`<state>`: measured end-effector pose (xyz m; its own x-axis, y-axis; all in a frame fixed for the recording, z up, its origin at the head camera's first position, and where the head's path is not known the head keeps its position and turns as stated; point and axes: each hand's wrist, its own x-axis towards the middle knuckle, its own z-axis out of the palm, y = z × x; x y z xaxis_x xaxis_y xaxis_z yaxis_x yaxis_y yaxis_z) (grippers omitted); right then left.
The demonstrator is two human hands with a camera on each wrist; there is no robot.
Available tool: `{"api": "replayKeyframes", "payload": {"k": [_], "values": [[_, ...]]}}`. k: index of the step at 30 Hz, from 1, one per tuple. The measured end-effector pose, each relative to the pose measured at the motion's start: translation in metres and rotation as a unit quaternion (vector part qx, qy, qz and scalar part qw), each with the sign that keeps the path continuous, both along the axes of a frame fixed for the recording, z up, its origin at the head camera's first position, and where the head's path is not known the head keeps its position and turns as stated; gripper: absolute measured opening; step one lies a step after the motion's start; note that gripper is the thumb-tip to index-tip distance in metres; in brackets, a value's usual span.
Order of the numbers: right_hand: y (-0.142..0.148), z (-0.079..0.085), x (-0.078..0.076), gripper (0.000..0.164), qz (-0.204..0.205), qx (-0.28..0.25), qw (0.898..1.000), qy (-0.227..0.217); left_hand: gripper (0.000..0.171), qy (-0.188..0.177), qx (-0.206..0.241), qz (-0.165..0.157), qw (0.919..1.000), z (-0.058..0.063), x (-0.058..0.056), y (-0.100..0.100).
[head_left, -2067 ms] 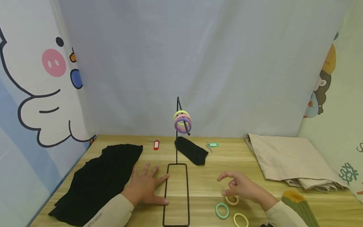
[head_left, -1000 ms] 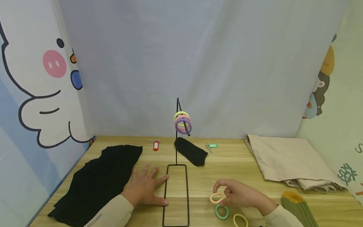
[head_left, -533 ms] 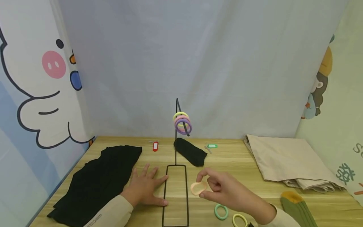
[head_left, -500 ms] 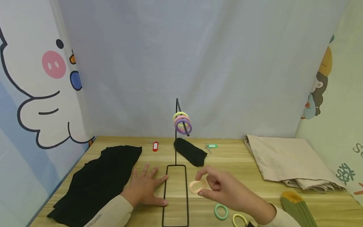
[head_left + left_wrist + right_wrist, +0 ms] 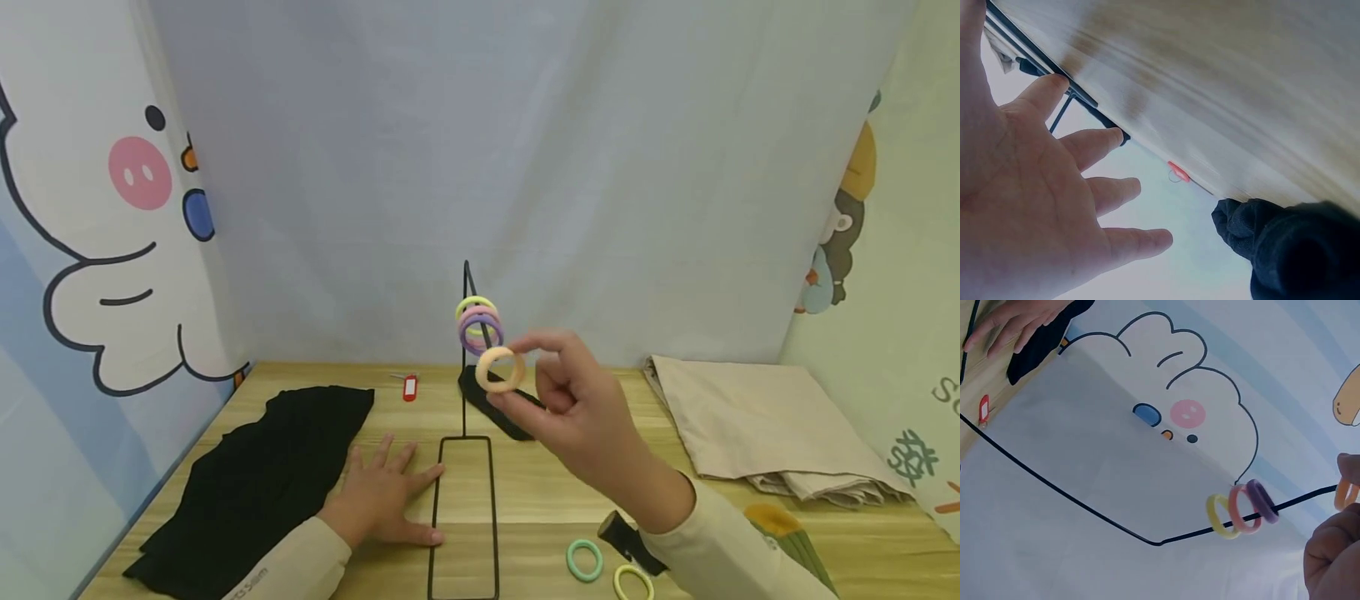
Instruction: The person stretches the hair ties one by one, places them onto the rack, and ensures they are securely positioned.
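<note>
Head view: I note right hand (image 5: 581, 408) pinching orange ring (image 5: 482, 372) at tip of rod (image 5: 472, 283); left hand (image 5: 382, 496) spread, touching stand base (image 5: 492, 517).

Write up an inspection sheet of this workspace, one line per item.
Surface: wood-grain table.
Job's things: black stand; yellow ring, pink ring and purple ring on its arm; peach ring at the arm's tip, whether threaded cannot be told; green ring and second yellow ring on the table.
Clutter: black cloth, beige cloth, dark cloth piece, red key tag, green sock; dark item by the right cuff, unclear.
Grips: left grip rests with fingers spread, thumb and forefinger at the stand's base; right grip pinches the peach ring.
Cables: nothing seen.
Surroundings: pale curtain behind; left cartoon panel, right cartoon panel.
</note>
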<state>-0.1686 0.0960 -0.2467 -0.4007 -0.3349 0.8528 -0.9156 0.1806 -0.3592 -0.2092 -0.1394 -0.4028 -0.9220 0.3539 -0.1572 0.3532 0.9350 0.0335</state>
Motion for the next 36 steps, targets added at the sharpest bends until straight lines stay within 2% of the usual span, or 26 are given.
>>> {"api": "replayKeyframes", "payload": {"k": [5,12,15,18,21,28,33,36], "values": [[-0.002,-0.003,-0.012,0.046,-0.060,0.033,0.993,-0.096,0.091,0.001,0.004,-0.002,1.0000,-0.001,-0.001,-0.001],[0.010,-0.036,-0.021,0.041,-0.086,0.066,0.983,-0.150,0.091,0.004,0.000,-0.003,1.0000,-0.002,0.000,-0.002],[0.017,-0.052,-0.023,0.039,-0.086,0.078,0.973,-0.201,0.090,0.004,0.002,-0.002,1.0000,-0.001,0.000,-0.002],[0.024,-0.066,-0.024,0.039,-0.069,0.093,0.956,-0.270,0.090,0.002,0.004,-0.003,1.0000,0.000,0.001,-0.001],[0.031,-0.078,-0.026,0.040,-0.032,0.113,0.936,-0.331,0.090,0.003,0.003,-0.004,1.0000,0.000,0.000,-0.001],[0.056,-0.105,-0.029,0.039,0.049,0.174,0.897,-0.403,0.090,0.011,-0.002,-0.007,0.9999,-0.001,-0.001,-0.002],[0.072,-0.123,-0.031,0.036,0.098,0.204,0.857,-0.462,0.090,0.010,-0.003,-0.006,0.9999,-0.001,0.000,-0.002],[0.080,-0.133,-0.030,0.035,0.125,0.225,0.830,-0.495,0.090,0.009,-0.003,-0.006,0.9999,-0.001,0.000,-0.002]]}}
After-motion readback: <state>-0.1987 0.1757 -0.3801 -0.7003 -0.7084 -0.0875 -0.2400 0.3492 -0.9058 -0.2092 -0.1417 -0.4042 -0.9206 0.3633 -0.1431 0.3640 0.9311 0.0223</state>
